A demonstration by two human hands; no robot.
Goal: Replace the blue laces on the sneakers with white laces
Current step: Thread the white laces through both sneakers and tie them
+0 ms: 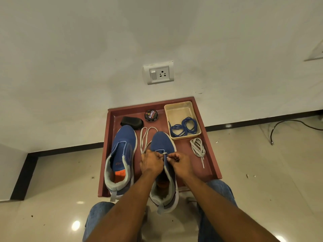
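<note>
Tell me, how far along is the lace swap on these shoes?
Done: the blue laces are out, lying in the beige tray. In hand: the left hand and right hand are threading a white lace through the right sneaker near its toe. Left: most of that shoe, plus the left sneaker, bare, with the bundled white lace untouched.

We see two blue sneakers on the red tray, toes pointing to the wall: the left sneaker (120, 154) unlaced, the right sneaker (163, 165) with a white lace (144, 138) at its lowest eyelets, looping out between the shoes. A bundled white lace (197, 147) lies right of it. Coiled blue laces (185, 128) sit in a cream tub.
</note>
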